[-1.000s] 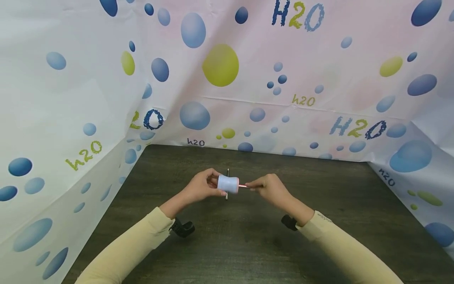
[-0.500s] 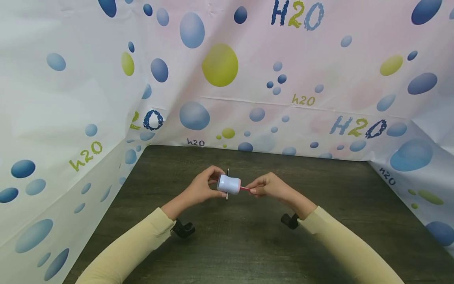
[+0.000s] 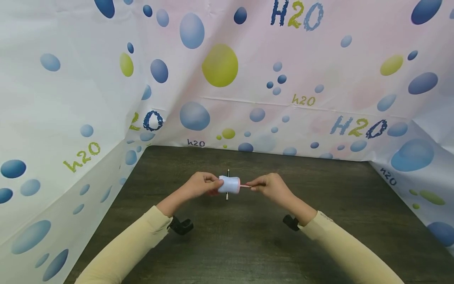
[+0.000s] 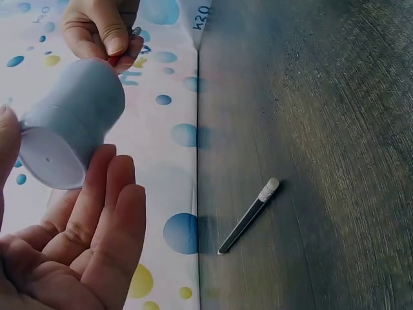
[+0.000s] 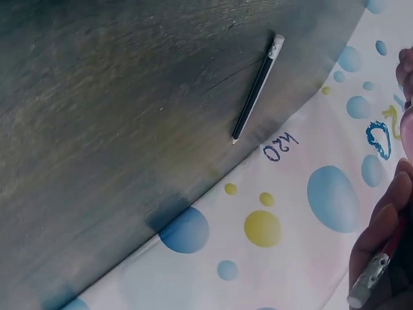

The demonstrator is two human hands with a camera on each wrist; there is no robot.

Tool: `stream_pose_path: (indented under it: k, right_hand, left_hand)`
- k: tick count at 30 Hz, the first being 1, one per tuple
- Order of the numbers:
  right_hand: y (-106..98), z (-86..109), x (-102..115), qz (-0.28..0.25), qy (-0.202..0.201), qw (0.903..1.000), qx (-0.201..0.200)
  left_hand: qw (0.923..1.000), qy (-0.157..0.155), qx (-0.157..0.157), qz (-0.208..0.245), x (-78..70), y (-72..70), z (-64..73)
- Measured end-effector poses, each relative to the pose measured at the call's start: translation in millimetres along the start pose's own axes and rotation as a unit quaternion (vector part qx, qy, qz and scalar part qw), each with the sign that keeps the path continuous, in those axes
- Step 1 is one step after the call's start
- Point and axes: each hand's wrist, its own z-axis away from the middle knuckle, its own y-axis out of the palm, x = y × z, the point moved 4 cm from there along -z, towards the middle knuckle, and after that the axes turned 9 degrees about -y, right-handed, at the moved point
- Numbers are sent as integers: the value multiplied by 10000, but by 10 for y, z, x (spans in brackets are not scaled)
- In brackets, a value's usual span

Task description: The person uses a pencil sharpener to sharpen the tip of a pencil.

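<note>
Above the middle of the dark table, my left hand (image 3: 198, 185) holds a light-blue, waisted pencil sharpener (image 3: 229, 185) on its side between thumb and fingers. Its pink end faces right, and its pale round base shows in the left wrist view. My right hand (image 3: 274, 188) pinches a thin red pencil (image 3: 245, 185), which reaches into the pink end; its tip is hidden. The silvery eraser end (image 5: 369, 281) of that pencil sticks out beyond my right fingers in the right wrist view. Beneath the sharpener, a black pencil (image 4: 244, 223) with a white end lies on the table.
The dark wood-grain table (image 3: 227, 244) is bordered at the back and sides by a white sheet (image 3: 262, 71) printed with blue and green bubbles. A dark wrist device (image 3: 181, 225) hangs under my left wrist and another (image 3: 291, 223) under the right.
My left hand has shifted its grip: the thumb now lies across the sharpener's left end, where it was beneath before. My right fingers have turned slightly on the red pencil. The black pencil stays put.
</note>
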Motion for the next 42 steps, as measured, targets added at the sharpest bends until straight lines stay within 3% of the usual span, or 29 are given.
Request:
stream_pose_path:
  k: [8, 13, 17, 20, 23, 25, 27, 30, 42]
  right_hand:
    - [27, 1, 25, 189, -262, 9995, 15]
    - [56, -18, -16, -165, -109, 9991, 377]
    - [79, -38, -72, -776, 94, 9941, 754]
    - [109, -35, -139, -1505, 491, 9814, 1091]
    - [146, -8, -205, -2228, 987, 9589, 1453]
    - [160, 14, -235, -2539, 1189, 9454, 1660]
    - [163, 32, -253, -2677, 1257, 9388, 1766]
    - [153, 42, -269, -2641, 1146, 9417, 1741]
    - [57, -6, -177, -1710, 395, 9801, 927]
  left_hand:
    - [9996, 269, 61, -31, 25, 21, 18]
    - [9980, 603, 18, -174, 21, 10, 31]
    - [9948, 972, -9, -319, -17, 8, 48]
    - [9916, 1202, 10, -480, -49, 19, 64]
    - [9883, 1361, 23, -684, -73, 39, 85]
    - [9870, 1418, 6, -762, -82, 53, 98]
    - [9855, 1487, -9, -815, -86, 66, 106]
    - [9853, 1528, -25, -763, -87, 82, 101]
    - [9880, 1481, 14, -440, -127, 41, 125]
